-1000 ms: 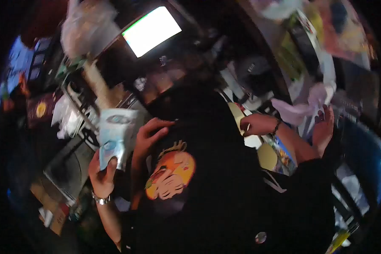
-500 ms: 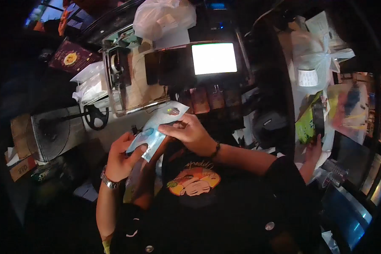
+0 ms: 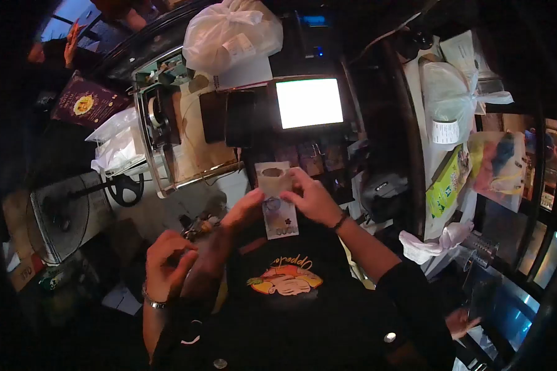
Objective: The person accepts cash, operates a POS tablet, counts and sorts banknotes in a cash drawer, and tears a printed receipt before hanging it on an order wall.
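Observation:
In front of my chest, my left hand [image 3: 244, 209] and my right hand [image 3: 312, 199] both pinch a pale banknote [image 3: 280, 216]. The note hangs upright between them, its lower end showing a large numeral seen upside down. My right thumb lies across its upper half, and my left fingertips grip its left edge. A co-worker's hand [image 3: 167, 260] with a metal watch is raised beside my left forearm, its fingers curled and apart from the note. My printed black shirt [image 3: 284, 281] shows just below the banknote.
Ahead is a lit screen [image 3: 309, 103]; a tied white plastic bag [image 3: 232, 37] sits left of it. A clear-sided case [image 3: 192, 139] and a fan [image 3: 68, 210] stand left. Right, a counter holds another bag [image 3: 449, 93] and a green packet [image 3: 450, 179]. Another person's hand [image 3: 461, 323] appears lower right.
The co-worker's watch hand has let go of the banknote and drawn back. My left hand has come into view gripping it, and the note has turned upright. The hand at right moved down off the packet.

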The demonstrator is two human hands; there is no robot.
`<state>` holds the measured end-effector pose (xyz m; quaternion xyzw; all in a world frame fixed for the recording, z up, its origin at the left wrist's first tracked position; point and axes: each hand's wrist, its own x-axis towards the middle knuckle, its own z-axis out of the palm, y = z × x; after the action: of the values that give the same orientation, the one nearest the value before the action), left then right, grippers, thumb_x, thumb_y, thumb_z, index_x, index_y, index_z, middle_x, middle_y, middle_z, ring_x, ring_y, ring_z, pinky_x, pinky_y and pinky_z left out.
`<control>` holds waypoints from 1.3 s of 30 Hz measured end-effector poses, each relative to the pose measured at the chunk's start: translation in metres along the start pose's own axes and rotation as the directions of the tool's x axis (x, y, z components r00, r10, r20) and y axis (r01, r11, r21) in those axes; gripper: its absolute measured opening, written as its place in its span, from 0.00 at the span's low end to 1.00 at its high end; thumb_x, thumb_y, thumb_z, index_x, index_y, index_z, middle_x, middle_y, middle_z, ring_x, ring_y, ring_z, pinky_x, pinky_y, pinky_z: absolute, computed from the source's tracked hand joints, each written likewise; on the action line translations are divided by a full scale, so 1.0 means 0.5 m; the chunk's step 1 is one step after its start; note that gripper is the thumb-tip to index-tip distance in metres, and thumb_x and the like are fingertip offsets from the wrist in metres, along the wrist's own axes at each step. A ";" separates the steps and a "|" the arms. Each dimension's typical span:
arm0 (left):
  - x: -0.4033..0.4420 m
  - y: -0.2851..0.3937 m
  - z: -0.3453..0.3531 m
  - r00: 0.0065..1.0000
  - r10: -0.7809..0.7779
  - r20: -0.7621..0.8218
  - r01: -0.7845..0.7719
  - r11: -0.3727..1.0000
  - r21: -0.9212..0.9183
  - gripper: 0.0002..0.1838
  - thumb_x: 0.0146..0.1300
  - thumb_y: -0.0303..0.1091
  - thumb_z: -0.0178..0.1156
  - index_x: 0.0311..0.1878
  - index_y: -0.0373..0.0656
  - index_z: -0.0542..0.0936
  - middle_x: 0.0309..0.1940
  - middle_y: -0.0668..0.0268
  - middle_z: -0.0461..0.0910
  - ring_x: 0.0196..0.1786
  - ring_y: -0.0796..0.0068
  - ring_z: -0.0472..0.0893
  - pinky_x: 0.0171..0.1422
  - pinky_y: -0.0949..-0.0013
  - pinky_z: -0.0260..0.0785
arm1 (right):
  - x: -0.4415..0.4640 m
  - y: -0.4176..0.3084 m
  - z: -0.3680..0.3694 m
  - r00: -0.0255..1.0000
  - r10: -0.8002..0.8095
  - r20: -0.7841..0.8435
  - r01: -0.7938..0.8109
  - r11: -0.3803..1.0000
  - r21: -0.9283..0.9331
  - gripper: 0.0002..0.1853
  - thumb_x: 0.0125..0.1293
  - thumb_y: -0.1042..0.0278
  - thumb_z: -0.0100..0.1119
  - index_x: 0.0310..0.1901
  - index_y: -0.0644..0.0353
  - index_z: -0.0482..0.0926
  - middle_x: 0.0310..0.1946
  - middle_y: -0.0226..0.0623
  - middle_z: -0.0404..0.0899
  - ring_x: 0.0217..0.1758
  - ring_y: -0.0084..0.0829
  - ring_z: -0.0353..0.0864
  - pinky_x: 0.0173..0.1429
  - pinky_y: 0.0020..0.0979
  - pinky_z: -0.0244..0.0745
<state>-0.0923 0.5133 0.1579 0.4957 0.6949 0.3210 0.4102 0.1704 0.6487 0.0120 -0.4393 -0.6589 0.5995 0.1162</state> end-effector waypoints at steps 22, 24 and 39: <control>0.233 -0.516 0.169 0.693 -0.283 -0.663 0.497 0.854 0.154 0.19 0.50 0.29 0.58 0.47 0.36 0.74 0.39 0.56 0.80 0.42 0.57 0.79 0.48 0.63 0.68 | 0.267 0.206 -0.262 0.758 -0.537 -0.369 0.101 0.656 -0.748 0.20 0.58 0.66 0.60 0.51 0.59 0.70 0.51 0.44 0.68 0.56 0.44 0.66 0.60 0.43 0.61; 0.233 -0.562 0.175 0.709 -0.287 -0.644 0.570 0.771 0.284 0.18 0.49 0.29 0.56 0.46 0.37 0.74 0.39 0.53 0.79 0.42 0.52 0.78 0.48 0.60 0.68 | 0.280 0.222 -0.279 0.743 -0.580 -0.334 0.115 0.602 -0.790 0.20 0.60 0.66 0.59 0.53 0.60 0.69 0.53 0.44 0.67 0.57 0.45 0.66 0.61 0.43 0.60; 0.314 -0.660 0.232 0.289 -0.197 -0.937 0.742 0.664 0.090 0.18 0.45 0.32 0.55 0.44 0.45 0.76 0.39 0.56 0.79 0.44 0.51 0.75 0.52 0.52 0.60 | 0.288 0.232 -0.284 0.756 -0.505 -0.418 0.130 0.741 -0.659 0.15 0.65 0.66 0.52 0.52 0.61 0.71 0.54 0.44 0.67 0.59 0.42 0.65 0.64 0.39 0.58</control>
<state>-0.1568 0.5678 -0.2162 0.1062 0.9745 0.1822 -0.0764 0.2335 0.8376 -0.1093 -0.4858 -0.8132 0.1714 0.2709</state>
